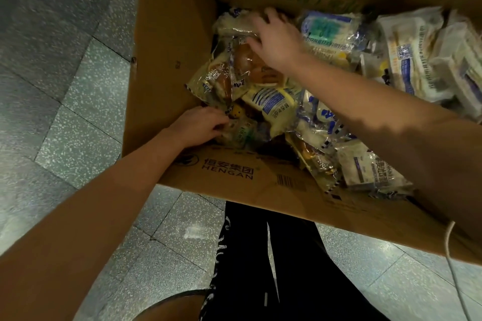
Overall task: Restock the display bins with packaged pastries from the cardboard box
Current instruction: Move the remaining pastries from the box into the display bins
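The left hand [200, 122] is in the near left corner of the cardboard box [167, 60]. Its fingers curl onto a small green packet [241, 133]; I cannot tell if they pinch it. Brown bun packets [221, 81] lie just past it, long side pointing away. The right hand [273, 39] reaches across, fingers spread on a pale packet [234, 26] in the far corner. More packets [417, 60] pile up on the right.

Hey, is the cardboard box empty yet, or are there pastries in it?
Not empty. The open cardboard box holds a heap of packaged pastries; the left hand and right hand are among them.
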The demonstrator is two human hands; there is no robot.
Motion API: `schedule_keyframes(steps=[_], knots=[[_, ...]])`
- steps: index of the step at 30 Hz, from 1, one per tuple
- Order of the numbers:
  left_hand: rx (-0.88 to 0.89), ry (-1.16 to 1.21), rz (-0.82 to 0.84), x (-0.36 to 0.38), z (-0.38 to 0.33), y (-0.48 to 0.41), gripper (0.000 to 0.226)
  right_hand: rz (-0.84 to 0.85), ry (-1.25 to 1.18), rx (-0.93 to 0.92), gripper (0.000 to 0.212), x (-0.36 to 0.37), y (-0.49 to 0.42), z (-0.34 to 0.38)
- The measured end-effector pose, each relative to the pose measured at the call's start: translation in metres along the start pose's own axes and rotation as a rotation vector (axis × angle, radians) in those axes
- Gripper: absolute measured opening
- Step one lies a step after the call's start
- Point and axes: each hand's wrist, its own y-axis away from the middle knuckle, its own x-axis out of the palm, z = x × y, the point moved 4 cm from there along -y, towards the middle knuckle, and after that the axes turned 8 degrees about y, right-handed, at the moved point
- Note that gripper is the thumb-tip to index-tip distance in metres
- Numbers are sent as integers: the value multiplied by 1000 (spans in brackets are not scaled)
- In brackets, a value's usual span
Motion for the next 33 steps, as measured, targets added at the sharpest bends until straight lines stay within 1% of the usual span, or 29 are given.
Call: schedule_keyframes(steps=[4, 7, 11, 15, 19, 22, 23, 25, 28, 31, 33], knots=[[-25, 57, -12, -9, -2, 6, 6, -75, -24, 79, 50, -2, 1, 0], [-58, 98, -29, -19, -1, 13, 8, -135, -131, 84, 43, 0, 9, -2], [-77, 246, -143, -38, -1, 28, 22, -116, -181, 63, 37, 0, 15, -7], [-111, 408, -214, -56, -7, 33, 15, -135, -129, 99, 27, -1, 10, -10], [-123, 531, -341, -70, -7, 36, 13, -206, -138, 93, 22, -9, 13, -7], [-107, 521, -408, -81, -9, 41, 10, -339, -152, 20, 21, -19, 32, -4], [-91, 518, -432, -84, -9, 43, 9, -358, -169, -3, 21, -21, 39, -5], [-69, 519, -498, -92, -11, 48, 7, -315, -195, -36, 23, -20, 56, -9], [-99, 549, -588, -101, -15, 55, 3, -208, -198, -64, 24, -12, 83, -22], [-154, 469, -638, -100, -19, 59, 12, -203, -298, -1, 18, -10, 98, -30], [-194, 399, -654, -95, -19, 61, 10, -214, -370, 62, 18, -13, 95, -30]])
